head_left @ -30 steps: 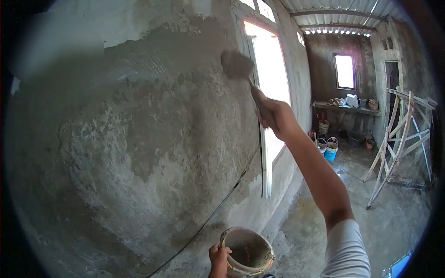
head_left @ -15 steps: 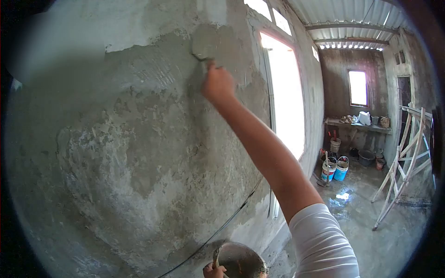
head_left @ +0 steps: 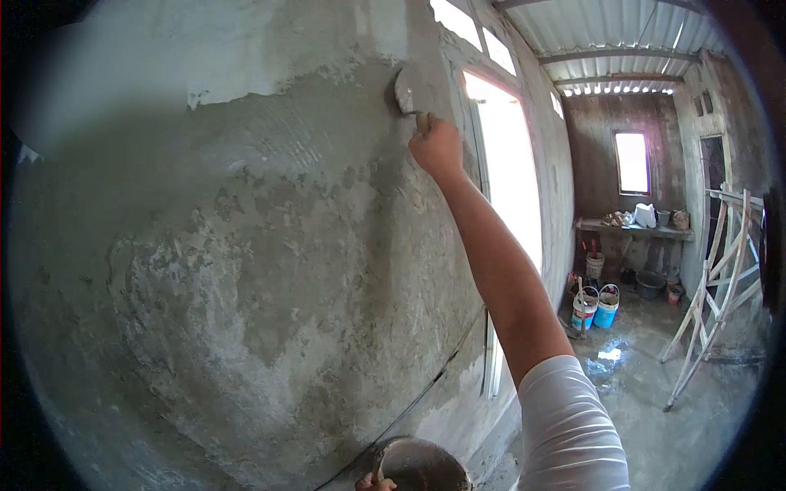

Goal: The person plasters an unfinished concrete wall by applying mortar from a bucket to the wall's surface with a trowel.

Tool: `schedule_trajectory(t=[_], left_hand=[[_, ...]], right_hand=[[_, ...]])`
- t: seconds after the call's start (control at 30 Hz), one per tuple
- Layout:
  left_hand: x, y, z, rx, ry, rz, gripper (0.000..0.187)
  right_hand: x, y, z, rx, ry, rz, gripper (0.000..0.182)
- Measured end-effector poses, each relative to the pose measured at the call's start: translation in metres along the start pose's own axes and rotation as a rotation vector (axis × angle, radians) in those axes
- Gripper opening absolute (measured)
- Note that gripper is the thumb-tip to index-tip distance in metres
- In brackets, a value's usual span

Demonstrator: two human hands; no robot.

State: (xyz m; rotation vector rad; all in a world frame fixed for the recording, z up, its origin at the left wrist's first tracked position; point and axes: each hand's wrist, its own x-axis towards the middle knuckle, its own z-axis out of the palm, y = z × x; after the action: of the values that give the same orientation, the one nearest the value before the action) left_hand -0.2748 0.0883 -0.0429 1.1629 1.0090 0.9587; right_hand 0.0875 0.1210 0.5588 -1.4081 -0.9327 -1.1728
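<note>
My right hand [head_left: 438, 146] is closed around the handle of a trowel [head_left: 404, 90], with my arm stretched up to the wall. The trowel's rounded blade is at the wet plaster, near the doorway's upper left corner. A darker, damp band of plaster [head_left: 327, 123] runs across the upper wall [head_left: 286, 286], below a paler patch with a ragged edge. Low in the view, my left hand [head_left: 375, 483] grips the rim of a bucket [head_left: 422, 466]. The bucket's inside looks dark and smeared; the frame's bottom edge cuts off part of that hand.
A bright doorway [head_left: 503, 172] opens just right of the plastered area. A cable [head_left: 417, 401] slants along the lower wall. Farther back are blue-and-white pails [head_left: 606, 309], a loaded shelf [head_left: 639, 227], and a wooden trestle [head_left: 711, 303] on the wet floor.
My right hand has swept the trowel rightward across the plaster, toward the doorway, and the blade now stands more edge-on. My left hand stays at the bucket, slightly lower in view.
</note>
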Motion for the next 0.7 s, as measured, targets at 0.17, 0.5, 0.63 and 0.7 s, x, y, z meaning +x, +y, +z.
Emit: schedule_trajectory(t=[0.17,0.5,0.63,0.7], left_hand=[[-0.012,0.031,-0.015,0.112,-0.014,-0.109,0.036],[-0.009,0.016,-0.021,0.216,-0.065,0.002,0.051],[-0.006,0.013,-0.027,0.182,-0.090,0.027,0.039],[0.009,-0.007,-0.026,0.282,-0.024,0.129,0.037]], right_hand=[[0.004,-0.058,0.025,0.164,0.028,-0.105,0.034],[-0.023,-0.138,-0.011,0.207,0.031,-0.177,0.051],[-0.011,-0.085,-0.005,0.085,0.078,-0.021,0.061],[-0.015,-0.083,-0.002,0.028,0.074,0.078,0.056]])
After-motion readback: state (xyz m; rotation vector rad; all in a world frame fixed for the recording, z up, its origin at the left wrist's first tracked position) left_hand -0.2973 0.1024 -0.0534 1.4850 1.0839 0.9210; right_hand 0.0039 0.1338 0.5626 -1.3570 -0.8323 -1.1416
